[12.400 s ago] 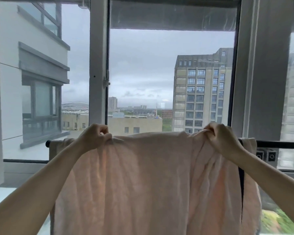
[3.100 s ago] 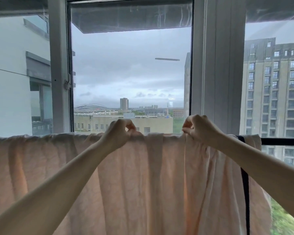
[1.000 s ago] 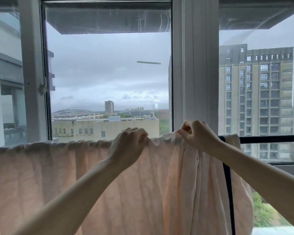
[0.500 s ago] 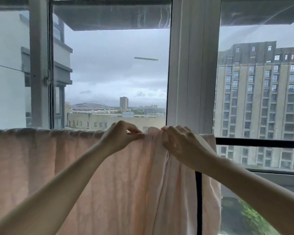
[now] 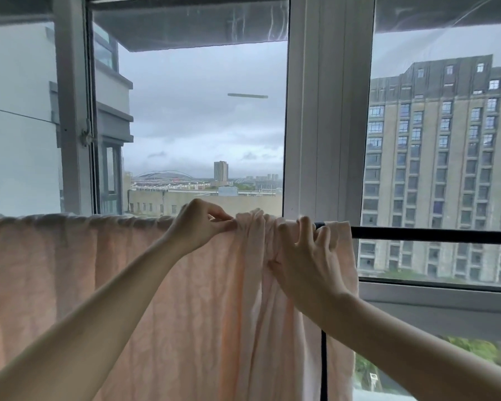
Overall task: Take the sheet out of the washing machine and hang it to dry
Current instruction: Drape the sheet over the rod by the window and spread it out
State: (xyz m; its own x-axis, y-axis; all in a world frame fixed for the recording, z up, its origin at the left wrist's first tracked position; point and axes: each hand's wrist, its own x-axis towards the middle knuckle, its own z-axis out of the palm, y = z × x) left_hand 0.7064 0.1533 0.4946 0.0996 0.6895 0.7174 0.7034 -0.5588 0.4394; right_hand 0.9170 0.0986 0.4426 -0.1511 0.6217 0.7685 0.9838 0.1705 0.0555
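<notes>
The sheet (image 5: 122, 285), pale pink, hangs draped over the black rail (image 5: 434, 235) that runs level across the window (image 5: 203, 125). Its long axis follows the rail, left to right; its fold sits on top of the rail and its panels fall straight down from it. To the left of the rail's visible bare stretch the sheet is spread fairly flat, out past the picture's left edge. Nearest that bare stretch it is gathered into deep vertical pleats, and its right edge ends just short of the bare rail. A dark vertical bar (image 5: 324, 369) shows below the rail behind the sheet's right edge.

The left hand (image 5: 198, 227) is at the rail's height, thumb and forefinger pinching the top fold just left of the bunched pleats. The right hand (image 5: 304, 261) lies just below the rail on the pleats, back of the hand to the camera, fingers (image 5: 304, 227) extended upward and slightly spread, tips reaching the rail line and touching the cloth. Whether its thumb grips a fold cannot be told.

Compared with half a second earlier, the right hand has dropped from the top fold, where its fingers were curled over the cloth, to a flatter position on the hanging pleats. The left hand keeps its pinch at the same point on the fold. The gap between the two hands along the rail has widened.
</notes>
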